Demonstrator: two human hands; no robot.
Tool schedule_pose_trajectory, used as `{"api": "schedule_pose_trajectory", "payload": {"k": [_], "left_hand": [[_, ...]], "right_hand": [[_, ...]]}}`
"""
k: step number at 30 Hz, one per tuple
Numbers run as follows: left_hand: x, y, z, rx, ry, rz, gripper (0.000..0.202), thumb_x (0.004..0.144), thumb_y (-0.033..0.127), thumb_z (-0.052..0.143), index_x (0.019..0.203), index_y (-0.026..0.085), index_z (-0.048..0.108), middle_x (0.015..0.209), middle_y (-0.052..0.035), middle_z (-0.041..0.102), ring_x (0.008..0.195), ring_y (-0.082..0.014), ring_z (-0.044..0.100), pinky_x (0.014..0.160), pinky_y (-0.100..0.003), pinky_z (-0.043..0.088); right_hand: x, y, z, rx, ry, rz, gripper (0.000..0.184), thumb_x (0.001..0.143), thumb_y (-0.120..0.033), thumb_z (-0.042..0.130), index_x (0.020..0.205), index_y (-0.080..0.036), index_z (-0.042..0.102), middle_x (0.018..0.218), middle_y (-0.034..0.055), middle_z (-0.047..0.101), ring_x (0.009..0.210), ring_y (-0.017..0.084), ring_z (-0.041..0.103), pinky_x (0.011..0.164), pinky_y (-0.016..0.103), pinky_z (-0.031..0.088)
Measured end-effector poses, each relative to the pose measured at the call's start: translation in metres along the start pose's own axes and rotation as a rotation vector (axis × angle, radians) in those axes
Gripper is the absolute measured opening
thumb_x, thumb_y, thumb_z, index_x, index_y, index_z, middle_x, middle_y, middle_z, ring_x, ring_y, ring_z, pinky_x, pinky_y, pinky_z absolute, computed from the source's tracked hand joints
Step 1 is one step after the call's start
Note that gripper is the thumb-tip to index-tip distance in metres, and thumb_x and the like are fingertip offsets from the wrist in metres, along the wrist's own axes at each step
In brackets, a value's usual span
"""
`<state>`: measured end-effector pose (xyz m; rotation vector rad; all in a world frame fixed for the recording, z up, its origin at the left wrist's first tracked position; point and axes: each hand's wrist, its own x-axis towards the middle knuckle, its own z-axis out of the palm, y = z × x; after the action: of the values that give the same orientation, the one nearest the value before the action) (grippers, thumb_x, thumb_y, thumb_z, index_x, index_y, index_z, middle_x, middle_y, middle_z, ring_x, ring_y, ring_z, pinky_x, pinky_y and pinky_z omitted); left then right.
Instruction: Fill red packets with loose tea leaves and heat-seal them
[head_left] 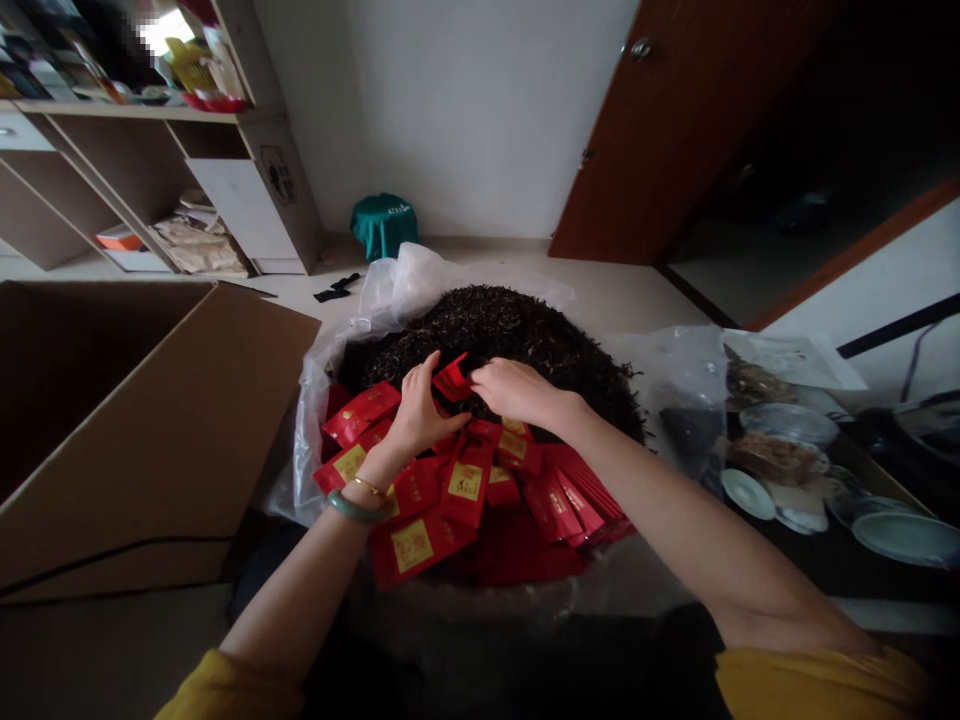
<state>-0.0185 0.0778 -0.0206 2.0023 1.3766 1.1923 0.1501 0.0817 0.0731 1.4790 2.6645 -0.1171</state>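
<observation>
Mustard-yellow sleeves (225, 690), green bangle (352, 508) and thin gold bracelet (370, 487) at the left hand (420, 410)

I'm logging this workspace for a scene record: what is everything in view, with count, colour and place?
loose dried leaves: one heap, black-brown, centre
clear plastic bag: one, transparent, around the heap
flat foil packets with gold labels: many, overlapping, red, near side of the heap
open foil packet: one, red, between the hands
cardboard box: one, brown, open, left
wooden shelf unit: one, pale brown, back left
cloth-covered object: one, teal, by the back wall
wooden door: one, reddish brown, back right
bowls and plates: several, pale, right edge
bangle: one, green, left wrist
left hand: pinches the open foil packet
right hand: fingertips at that packet's top
</observation>
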Motion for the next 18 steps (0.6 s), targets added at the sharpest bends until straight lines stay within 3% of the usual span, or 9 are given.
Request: {"api": "schedule_pose_trajectory", "payload": {"k": [2,6,12,14,18], "left_hand": [[-0.002,0.001,0.003,0.050,0.025,0.004,0.085,0.058,0.029,0.078,0.133,0.016,0.040,0.133,-0.0161,0.053,0.124,-0.0306,0.048,0.104,-0.045,0.038],[-0.004,0.008,0.001,0.073,0.036,-0.111,0.058,0.065,0.027,0.072,0.118,0.017,0.050,0.107,-0.0087,0.067,0.096,-0.0233,0.063,0.082,-0.033,0.050],[-0.003,0.015,-0.004,0.122,0.104,-0.146,0.041,0.067,0.031,0.071,0.103,0.016,0.056,0.088,-0.0050,0.067,0.079,-0.0199,0.063,0.067,-0.027,0.047],[-0.004,0.015,-0.005,0.130,0.101,-0.163,0.042,0.066,0.030,0.072,0.103,0.018,0.056,0.088,-0.0043,0.067,0.079,-0.0196,0.062,0.067,-0.027,0.047],[-0.008,0.015,-0.007,0.154,0.062,-0.167,0.044,0.062,0.020,0.072,0.102,0.019,0.056,0.093,-0.0040,0.067,0.083,-0.0207,0.061,0.073,-0.030,0.047]], "right_hand": [[-0.003,-0.005,-0.004,0.055,0.020,-0.052,0.028,0.094,-0.021,0.042,0.094,-0.014,0.068,0.098,0.0148,0.072,0.094,0.024,0.068,0.077,0.028,0.047],[-0.012,-0.018,-0.016,0.132,0.041,-0.124,0.021,0.093,-0.020,0.048,0.092,-0.011,0.067,0.100,0.0146,0.071,0.097,0.023,0.065,0.082,0.028,0.045],[-0.026,-0.019,-0.033,0.279,0.221,-0.070,0.033,0.090,-0.025,0.055,0.122,-0.016,0.059,0.117,0.0093,0.066,0.100,0.019,0.063,0.082,0.027,0.046],[-0.025,-0.021,-0.032,0.262,0.181,-0.107,0.031,0.092,-0.028,0.053,0.120,-0.018,0.061,0.120,0.0084,0.064,0.101,0.020,0.063,0.082,0.027,0.046],[-0.017,-0.029,-0.028,0.158,-0.054,-0.098,0.033,0.094,-0.039,0.047,0.110,-0.018,0.067,0.116,0.0098,0.065,0.097,0.024,0.065,0.077,0.030,0.046]]}}
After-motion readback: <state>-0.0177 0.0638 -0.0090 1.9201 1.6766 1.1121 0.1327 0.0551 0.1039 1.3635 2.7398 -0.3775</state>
